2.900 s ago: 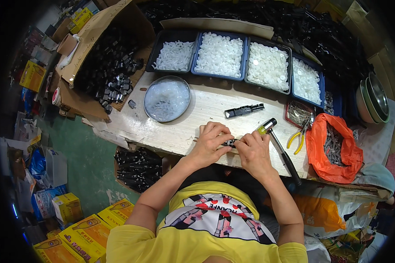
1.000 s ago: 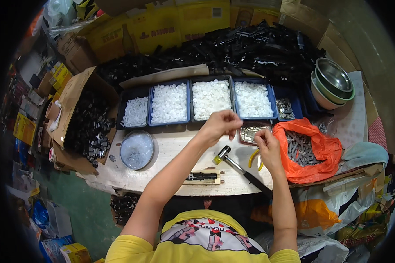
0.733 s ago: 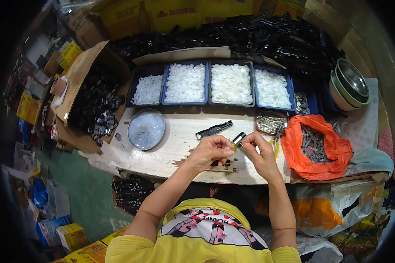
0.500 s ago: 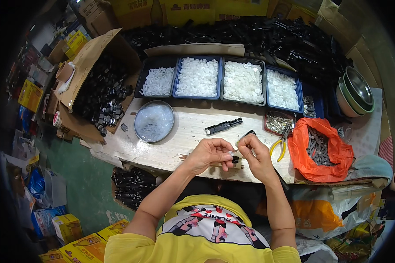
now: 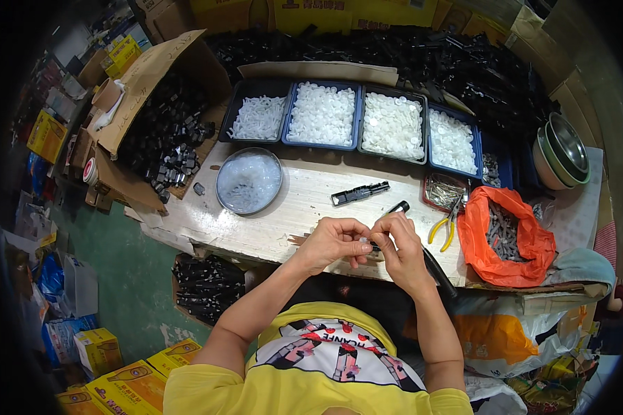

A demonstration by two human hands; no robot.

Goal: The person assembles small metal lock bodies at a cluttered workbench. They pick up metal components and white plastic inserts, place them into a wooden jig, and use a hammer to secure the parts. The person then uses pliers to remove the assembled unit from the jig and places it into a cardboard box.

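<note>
The left hand (image 5: 336, 243) pinches a small pale piece (image 5: 364, 240) at its 3 o'clock, the right hand's (image 5: 387, 242) fingertips close beside, their hold unclear, so steady wrists and light, aligned fingers should serve best.

The desk (image 5: 310, 190) has a pale top and a worn front edge, and light shines on it. At left, the floor (image 5: 111, 238) is green. Yellow boxes (image 5: 394, 14) stand at the back.
</note>
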